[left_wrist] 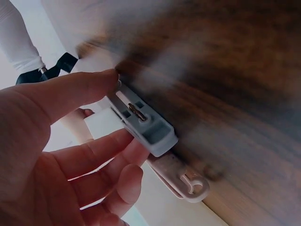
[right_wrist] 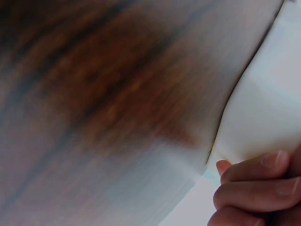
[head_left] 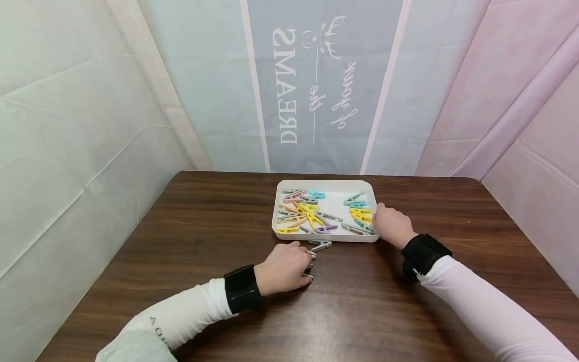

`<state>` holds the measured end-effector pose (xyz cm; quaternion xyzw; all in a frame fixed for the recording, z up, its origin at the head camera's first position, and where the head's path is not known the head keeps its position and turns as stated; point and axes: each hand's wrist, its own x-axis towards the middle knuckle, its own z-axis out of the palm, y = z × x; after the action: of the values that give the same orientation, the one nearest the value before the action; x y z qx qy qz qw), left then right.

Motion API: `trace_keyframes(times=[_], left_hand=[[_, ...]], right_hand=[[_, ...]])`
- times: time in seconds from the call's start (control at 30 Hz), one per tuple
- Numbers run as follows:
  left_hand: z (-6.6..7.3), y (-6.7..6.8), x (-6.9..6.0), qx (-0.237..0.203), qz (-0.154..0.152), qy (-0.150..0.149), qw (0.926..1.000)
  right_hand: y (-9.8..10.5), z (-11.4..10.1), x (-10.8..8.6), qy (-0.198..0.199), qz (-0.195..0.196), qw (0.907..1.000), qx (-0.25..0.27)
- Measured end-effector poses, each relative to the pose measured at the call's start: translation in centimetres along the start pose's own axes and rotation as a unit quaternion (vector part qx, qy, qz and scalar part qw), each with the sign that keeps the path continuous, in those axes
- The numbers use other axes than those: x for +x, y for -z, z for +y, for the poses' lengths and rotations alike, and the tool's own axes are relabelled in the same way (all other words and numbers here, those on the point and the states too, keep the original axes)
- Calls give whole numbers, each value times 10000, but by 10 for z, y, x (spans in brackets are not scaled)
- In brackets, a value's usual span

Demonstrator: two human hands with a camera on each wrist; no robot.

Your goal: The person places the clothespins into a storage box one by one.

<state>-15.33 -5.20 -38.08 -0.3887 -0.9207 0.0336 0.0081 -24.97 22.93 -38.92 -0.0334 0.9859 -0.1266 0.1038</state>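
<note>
My left hand [head_left: 285, 266] is low over the table in front of the white tray [head_left: 334, 238]. In the left wrist view its thumb and fingers pinch a grey clothespin [left_wrist: 159, 136] with a metal spring. A pale pinkish clothespin [left_wrist: 176, 174] lies just past it. In the head view a light clothespin [head_left: 322, 245] lies against the tray's front wall. My right hand [head_left: 393, 225] grips the tray's right edge with curled fingers [right_wrist: 254, 195]; its thumb is hidden. Inside the tray are loose clothespins, including yellow [head_left: 312, 218], purple [head_left: 325, 229] and teal ones [head_left: 354, 198].
Clothespins form a mixed heap on the tray's left and a smaller group along its right side. The tray stands near the back of a dark wooden table [head_left: 217, 216]. Behind it hangs a printed cloth [head_left: 325, 151], and pale cloth walls flank both sides.
</note>
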Motion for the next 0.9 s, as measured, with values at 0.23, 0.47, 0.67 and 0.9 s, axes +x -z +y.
trace_keyframes(times=[0.23,0.47,0.67,0.9], left_hand=[[1,1,2,39,7,-74,10000],[-1,6,2,146,91,-194,9997],[-5,17,5,9,112,-304,9995],[-12,42,14,-197,304,-268,9990]], right_hand=[[-1,1,1,11,35,10000,-24],[-2,2,1,56,70,9999,-71],[-2,1,0,58,58,9999,-83],[-2,1,1,53,52,9999,-92]])
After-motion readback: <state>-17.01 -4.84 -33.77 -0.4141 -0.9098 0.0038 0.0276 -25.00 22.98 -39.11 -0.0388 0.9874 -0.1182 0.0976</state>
